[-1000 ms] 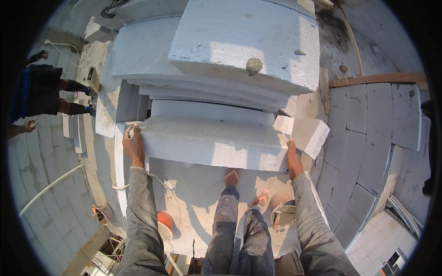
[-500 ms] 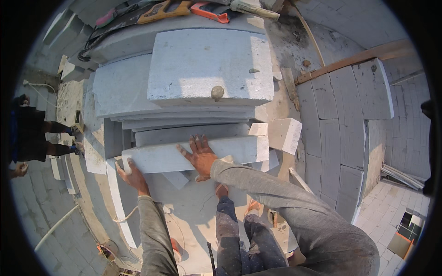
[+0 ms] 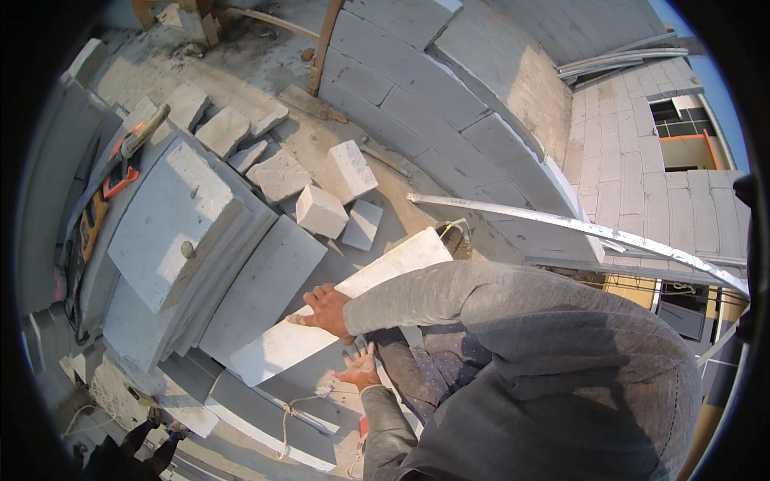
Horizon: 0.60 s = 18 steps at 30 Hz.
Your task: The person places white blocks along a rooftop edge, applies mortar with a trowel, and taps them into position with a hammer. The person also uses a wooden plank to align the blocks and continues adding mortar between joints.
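A long, pale grey lightweight concrete block [image 3: 393, 268] lies slantwise in front of me. My right hand [image 3: 325, 311] is laid across its upper face near the middle, fingers bent over the far edge. Just nearer to me, my left hand [image 3: 358, 367] is open with the fingers spread, beside the block's near side. Whether its fingertips touch the block I cannot tell. Past the block's far side stands a larger grey block [image 3: 265, 280], next to a stack topped by a thick block [image 3: 172, 228] with a small stone on it.
Loose cut pieces [image 3: 281, 172] lie on the floor beyond the stack. Handsaws [image 3: 92, 224] rest at its left. A pale bar [image 3: 561, 228] slants across the right, near a low block wall [image 3: 417, 96]. Another person's legs [image 3: 148, 437] show at lower left.
My view has swung to the right, so the stack appears turned and farther left. My left hand has come off the block's left end; my right hand remains on the block.
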Each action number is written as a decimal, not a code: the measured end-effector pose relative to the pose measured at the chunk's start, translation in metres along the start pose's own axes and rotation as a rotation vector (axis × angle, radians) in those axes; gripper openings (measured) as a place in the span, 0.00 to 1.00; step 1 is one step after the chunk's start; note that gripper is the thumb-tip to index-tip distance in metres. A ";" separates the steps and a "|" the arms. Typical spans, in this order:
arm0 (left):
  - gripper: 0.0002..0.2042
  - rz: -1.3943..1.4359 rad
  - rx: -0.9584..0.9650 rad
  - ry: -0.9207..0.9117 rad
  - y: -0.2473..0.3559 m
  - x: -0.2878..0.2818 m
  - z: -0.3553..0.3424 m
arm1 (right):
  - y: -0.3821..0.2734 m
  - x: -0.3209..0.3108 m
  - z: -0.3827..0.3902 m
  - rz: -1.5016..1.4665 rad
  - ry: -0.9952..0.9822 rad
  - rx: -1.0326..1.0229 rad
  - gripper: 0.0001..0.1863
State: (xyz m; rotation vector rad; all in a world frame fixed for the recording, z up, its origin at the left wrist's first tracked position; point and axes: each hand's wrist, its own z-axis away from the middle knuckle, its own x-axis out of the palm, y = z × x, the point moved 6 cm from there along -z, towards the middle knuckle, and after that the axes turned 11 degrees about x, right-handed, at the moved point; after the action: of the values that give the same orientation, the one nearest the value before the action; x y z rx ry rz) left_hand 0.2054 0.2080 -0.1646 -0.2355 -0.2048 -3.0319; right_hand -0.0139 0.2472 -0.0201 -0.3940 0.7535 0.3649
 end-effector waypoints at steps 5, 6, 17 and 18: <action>0.46 -0.197 -0.206 -0.341 -0.072 0.055 0.064 | 0.073 -0.054 0.149 -0.087 -0.039 0.221 0.63; 0.42 -0.312 -0.192 -0.468 -0.090 0.064 0.088 | 0.083 -0.069 0.180 -0.077 0.021 0.272 0.65; 0.33 -0.946 -0.509 -1.232 -0.245 0.170 0.241 | 0.202 -0.201 0.420 -0.281 0.350 0.663 0.56; 0.33 -0.951 -0.479 -1.329 -0.264 0.190 0.254 | 0.215 -0.212 0.438 -0.274 0.395 0.688 0.57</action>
State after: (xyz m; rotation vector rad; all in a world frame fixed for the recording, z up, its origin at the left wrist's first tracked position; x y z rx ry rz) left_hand 0.0289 0.4889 0.0809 -2.7866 0.4799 -2.9107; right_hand 0.0014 0.6011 0.3766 0.0912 1.1375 -0.2462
